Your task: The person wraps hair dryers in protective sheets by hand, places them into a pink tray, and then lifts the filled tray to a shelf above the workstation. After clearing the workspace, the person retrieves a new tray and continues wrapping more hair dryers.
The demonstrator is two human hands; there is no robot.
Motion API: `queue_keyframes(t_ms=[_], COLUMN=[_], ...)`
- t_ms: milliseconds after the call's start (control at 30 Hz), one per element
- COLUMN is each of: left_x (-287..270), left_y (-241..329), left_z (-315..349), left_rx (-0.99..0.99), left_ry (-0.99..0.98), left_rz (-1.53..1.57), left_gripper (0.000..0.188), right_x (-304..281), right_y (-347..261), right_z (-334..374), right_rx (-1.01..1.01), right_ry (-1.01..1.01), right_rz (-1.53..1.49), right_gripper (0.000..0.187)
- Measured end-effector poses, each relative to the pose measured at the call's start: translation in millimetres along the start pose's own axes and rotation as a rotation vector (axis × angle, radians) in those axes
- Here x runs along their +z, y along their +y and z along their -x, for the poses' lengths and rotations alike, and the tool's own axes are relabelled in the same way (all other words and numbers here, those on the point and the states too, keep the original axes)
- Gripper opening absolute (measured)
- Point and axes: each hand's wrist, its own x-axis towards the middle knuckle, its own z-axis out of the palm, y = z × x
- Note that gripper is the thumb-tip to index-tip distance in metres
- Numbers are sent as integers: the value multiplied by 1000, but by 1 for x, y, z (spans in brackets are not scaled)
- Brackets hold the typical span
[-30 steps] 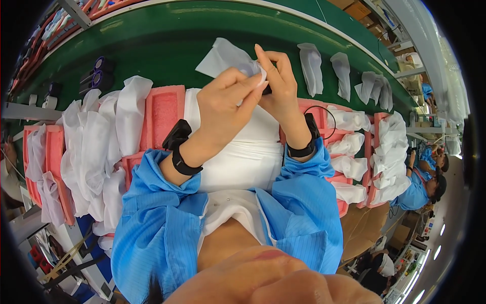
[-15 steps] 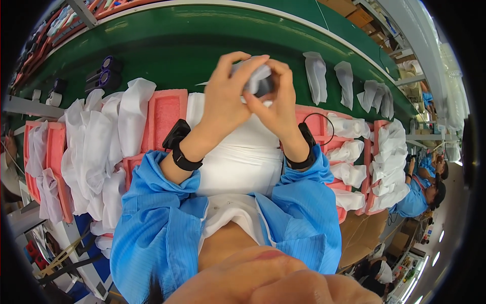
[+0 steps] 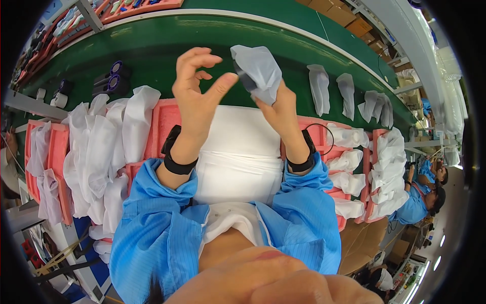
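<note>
We hold a white-wrapped dark item [image 3: 263,70] above the green bench [image 3: 157,61], our right hand [image 3: 281,110] gripping its lower end. Our left hand [image 3: 196,92] (fingers parted, thumb out) hangs just beside it.

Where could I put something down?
On the green table, between the purple-ringed parts and the left hand. A smaller patch lies between the right hand and the wrapped pieces farther right. White bundles crowd the pink trays.

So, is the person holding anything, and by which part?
Yes: the right hand holds a dark item in a pale wrapper by its lower end, nearest the wrist. The left hand is open and holds nothing.
</note>
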Motion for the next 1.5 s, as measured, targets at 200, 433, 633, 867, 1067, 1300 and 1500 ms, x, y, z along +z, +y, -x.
queue_keyframes(t_ms=[200, 433, 633, 867, 1067, 1300, 1500], left_x=[18, 17, 27, 4, 12, 27, 9], left_y=[1, 3, -2, -30, -57, -79, -59], left_z=[14, 8, 16, -10, 3, 64, 81], left_rx=[265, 254, 367, 248, 40, -5, 126], left_ry=[-168, -33, -158, 10, -296, -763, -892], left_rz=[-257, -373, -476, -550, -632, -518, -863], left_gripper=[40, 32, 23, 16, 22, 25, 39], right_x=[9, 7, 7, -8, -31, -34, 32], right_y=[-7, -6, -3, 9, 79, 123, -24], right_z=[2, 1, 4, 4, -13, -5, -69], right_rx=[-70, -87, -88, 45, 404, 391, -131], right_ry=[147, 288, 234, 119, -38, 59, -1], right_rz=[365, 333, 330, 109, 263, 1079, 486], right_gripper=[34, 32, 37, 36, 39, 45, 48])
